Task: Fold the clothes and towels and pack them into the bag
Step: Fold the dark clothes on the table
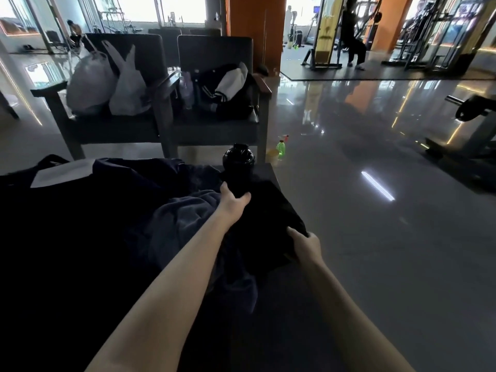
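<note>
A black garment [271, 218] lies spread over the right end of a dark table [268, 169]. My left hand [234, 198] pinches its far edge, just below a black shaker bottle [239, 159]. My right hand [306, 247] grips its near right corner at the table's edge. Left of the garment sits a crumpled grey-blue towel [182, 224]. A dark navy garment with a white panel [64, 171] covers the left part of the table. No bag on the table can be made out in the dim light.
Two dark armchairs stand beyond the table: the left one [150, 60] holds white plastic bags [107, 81], the right one a black-and-white jacket [222, 87]. A green spray bottle [281, 146] stands on the glossy floor. Gym machines and a person fill the far right.
</note>
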{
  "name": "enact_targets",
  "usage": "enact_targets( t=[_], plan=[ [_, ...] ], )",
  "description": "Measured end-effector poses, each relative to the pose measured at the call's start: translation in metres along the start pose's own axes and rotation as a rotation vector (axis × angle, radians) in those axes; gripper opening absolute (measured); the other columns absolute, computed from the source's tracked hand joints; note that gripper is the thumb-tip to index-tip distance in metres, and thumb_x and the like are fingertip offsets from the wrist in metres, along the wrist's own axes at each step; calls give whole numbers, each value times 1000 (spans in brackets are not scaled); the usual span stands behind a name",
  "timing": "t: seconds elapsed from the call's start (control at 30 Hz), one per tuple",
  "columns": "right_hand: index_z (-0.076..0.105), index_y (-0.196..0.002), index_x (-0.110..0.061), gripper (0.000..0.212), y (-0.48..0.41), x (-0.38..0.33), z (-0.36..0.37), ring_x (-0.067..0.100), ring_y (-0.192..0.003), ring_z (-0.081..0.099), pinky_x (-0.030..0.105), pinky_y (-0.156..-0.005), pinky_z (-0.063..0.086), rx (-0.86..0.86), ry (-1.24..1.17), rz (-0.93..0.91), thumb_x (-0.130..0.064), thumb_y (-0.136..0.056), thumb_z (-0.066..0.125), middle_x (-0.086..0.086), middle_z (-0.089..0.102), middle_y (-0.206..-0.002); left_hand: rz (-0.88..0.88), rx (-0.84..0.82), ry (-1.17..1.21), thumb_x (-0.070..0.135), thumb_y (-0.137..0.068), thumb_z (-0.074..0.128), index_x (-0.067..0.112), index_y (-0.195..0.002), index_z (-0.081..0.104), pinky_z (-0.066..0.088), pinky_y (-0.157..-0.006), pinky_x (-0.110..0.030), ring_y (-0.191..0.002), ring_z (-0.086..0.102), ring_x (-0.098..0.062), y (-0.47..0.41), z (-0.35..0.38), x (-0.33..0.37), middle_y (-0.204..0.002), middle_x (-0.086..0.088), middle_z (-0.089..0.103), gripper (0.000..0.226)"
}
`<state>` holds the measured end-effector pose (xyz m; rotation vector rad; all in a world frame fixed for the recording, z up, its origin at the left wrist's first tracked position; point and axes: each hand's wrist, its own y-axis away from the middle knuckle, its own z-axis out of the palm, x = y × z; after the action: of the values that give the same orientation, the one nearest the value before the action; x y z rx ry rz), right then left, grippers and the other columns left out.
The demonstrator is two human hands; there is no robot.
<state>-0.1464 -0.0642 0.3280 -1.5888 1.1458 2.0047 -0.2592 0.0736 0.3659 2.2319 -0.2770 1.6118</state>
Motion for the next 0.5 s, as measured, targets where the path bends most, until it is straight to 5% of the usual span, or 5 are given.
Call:
enact_targets(
  t=[0.2,0.33,0.4,0.5],
  plan=[
    [51,-112,-5,32,5,5,0,11,-73,57,19,-51,41,103,301,-140,-25,-89,59,7,61,-98,144,-12,-359,22,-93,60,20,-152,1,20,-115,-31,-146,14,-20,-2,8,-34,-160,-5,7,84],
    [37,-140,-14,59,3,1,6,27,-121,44,35,-96,39,271,885,-514,-28,-88,61,12,44,-134,424,175,-813,40,-97,45,28,-152,11,8,-119,-44,-147,-1,-20,11,14,-36,-160,3,0,65],
    [36,-143,-22,61,-5,-1,12,26,-136,30,42,-109,26,242,1029,-676,-34,-89,59,8,34,-147,432,41,-972,47,-100,31,29,-150,21,-1,-118,-44,-147,-4,-19,9,18,-39,-161,7,2,55],
    [36,-144,-31,51,-21,7,12,20,-144,18,44,-115,12,15,1253,-643,-43,-96,44,-2,26,-155,248,-126,-1027,53,-100,21,29,-151,22,-4,-117,-45,-147,0,-18,2,15,-48,-161,8,7,56]
  ],
)
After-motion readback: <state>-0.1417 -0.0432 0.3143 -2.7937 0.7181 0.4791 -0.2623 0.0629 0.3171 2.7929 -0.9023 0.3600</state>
